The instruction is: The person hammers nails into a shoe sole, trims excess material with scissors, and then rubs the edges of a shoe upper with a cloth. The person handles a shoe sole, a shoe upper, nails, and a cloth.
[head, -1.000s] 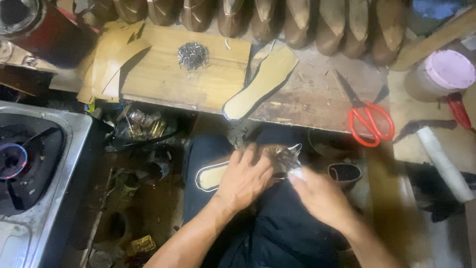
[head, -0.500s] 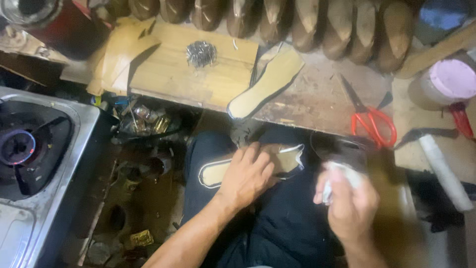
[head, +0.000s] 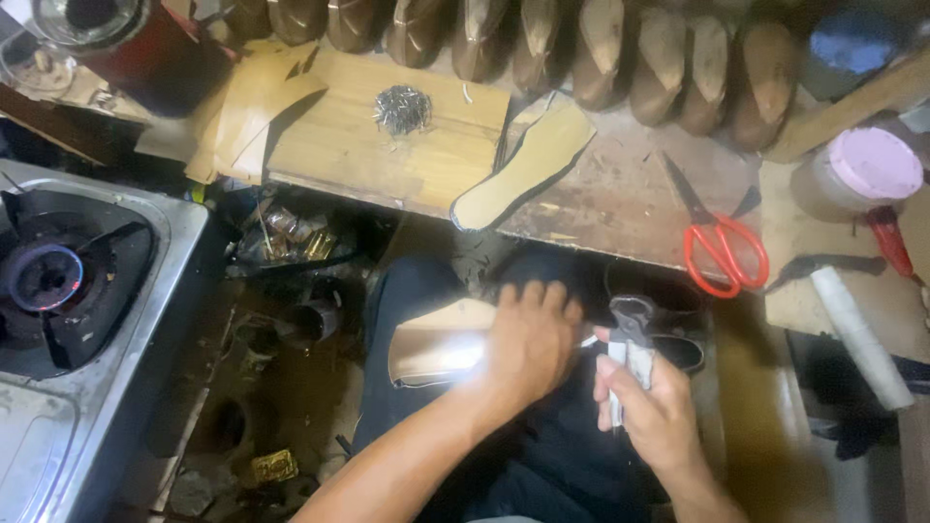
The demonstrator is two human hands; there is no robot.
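Left hand [head: 528, 339] lies flat, fingers curled down over a shoe upper on a last [head: 436, 351] in the lap, lower centre; its toe end is hidden under the hand and the lit insole face is blown out, detail lost. Right hand [head: 651, 412] is closed around the handles of lasting pliers [head: 632, 334], whose head points up beside the left hand's fingertips; whether the pliers' head grips anything cannot be told, blur there. Row of shoe lasts [head: 601, 48] along the top is cut off by the frame, about ten showing. One loose insole [head: 528, 165] on the bench, one pile of tacks [head: 402, 108] on a wooden board [head: 387, 145], one pair of red-handled scissors [head: 722, 242] at right, one pink-lidded pot [head: 867, 169] upper right, one gas burner [head: 44, 276] at left, partly cut. Versus half a second ago: the right hand has come back in from the right towards the shoe; the left hand stays put.
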